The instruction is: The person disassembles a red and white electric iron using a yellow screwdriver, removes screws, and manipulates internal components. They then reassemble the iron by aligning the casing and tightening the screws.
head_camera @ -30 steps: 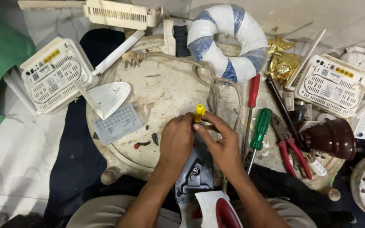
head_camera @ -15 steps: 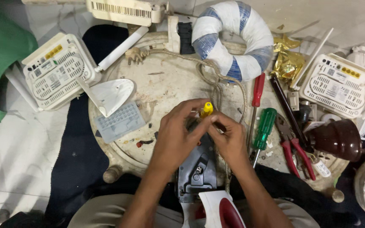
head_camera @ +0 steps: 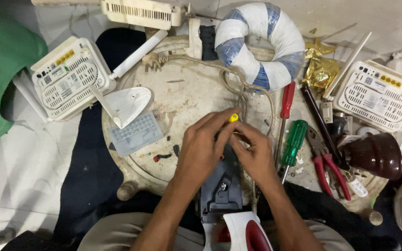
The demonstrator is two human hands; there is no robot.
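yellow-handled tool (head_camera: 233, 118) sits pinched in the left hand (head_camera: 201, 151) fingers above the dark iron body (head_camera: 222, 186) on the round table (head_camera: 182, 93); right hand (head_camera: 257, 153) fingers clench beside it.

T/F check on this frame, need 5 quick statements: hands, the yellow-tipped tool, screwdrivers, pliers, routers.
1. Both hands meet over the dark iron body at the round worktop's near edge. True.
2. The left hand holds a yellow-tipped tool. True.
3. The green-handled screwdriver is in the right hand. False: it lies on the worktop, right of that hand, untouched.
4. The red-handled pliers lie left of the hands. False: they lie to the right, beyond the screwdrivers.
5. Only one white router is in view. False: one router sits at the left, another router at the right.
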